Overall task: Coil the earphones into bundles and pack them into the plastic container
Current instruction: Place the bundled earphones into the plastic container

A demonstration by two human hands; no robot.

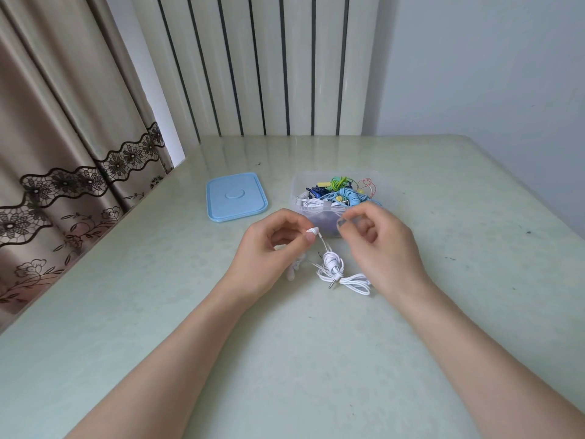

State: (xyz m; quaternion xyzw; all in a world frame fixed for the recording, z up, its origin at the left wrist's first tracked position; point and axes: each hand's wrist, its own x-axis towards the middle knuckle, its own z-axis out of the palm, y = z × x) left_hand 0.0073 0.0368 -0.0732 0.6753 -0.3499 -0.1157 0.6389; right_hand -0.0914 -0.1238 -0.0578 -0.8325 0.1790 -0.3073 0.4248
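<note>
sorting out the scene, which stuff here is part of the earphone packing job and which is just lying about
Part of the job: white earphones, left hand pinching an earbud, right hand, plastic container with coiled earphones, blue lid.

Lying about: curtain, radiator.

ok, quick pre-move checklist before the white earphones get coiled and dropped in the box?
1. Left hand pinches a white earbud: ok.
2. Right hand has hold of the cord: cannot tell, fingers blurred.
3. White earphones coiled tight: not ok, loose loops and plug lie on the table.
4. Container open: ok, blue lid lies apart to its left.
5. Room in container: cannot tell, coloured earphones already piled to the rim.
</note>
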